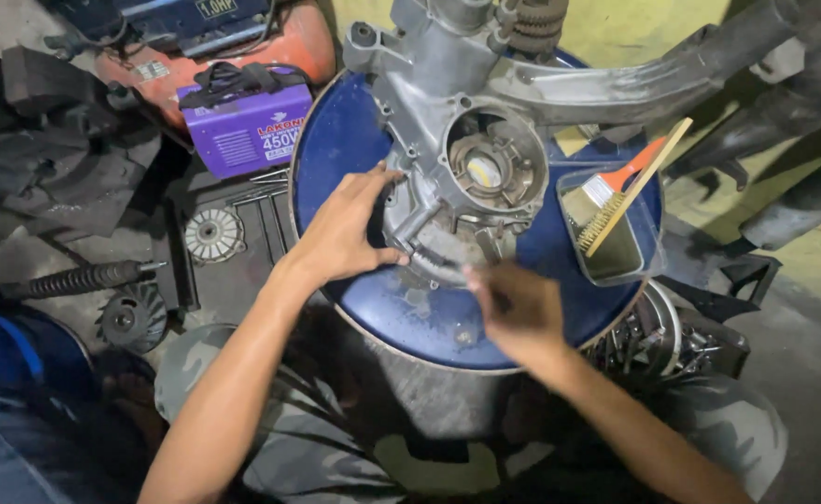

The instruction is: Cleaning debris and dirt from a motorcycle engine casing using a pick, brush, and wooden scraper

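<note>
- Engine case (457,177): grey cast metal, lying on a blue drum lid (336,140) that serves as the surface; a round opening with a hub inside faces up.
- Left hand (345,233): fingers spread and curled against the case's left edge, touching it, bracing rather than pinching.
- Right hand (513,313): blurred, low at the case's near edge over the lid; fingers drawn together, but I cannot tell whether the grip pinches anything.
- Clear tray (630,266): on the lid just right of the case, holding murky liquid; a paintbrush (606,191) with an orange handle and a wire brush (634,191) rest in it, handles sticking out up-right.
- Purple box-shaped machine (247,126): on the floor left of the drum, with an orange tank (303,42) behind.
- Finned round part (212,233): on the floor, left.
</note>
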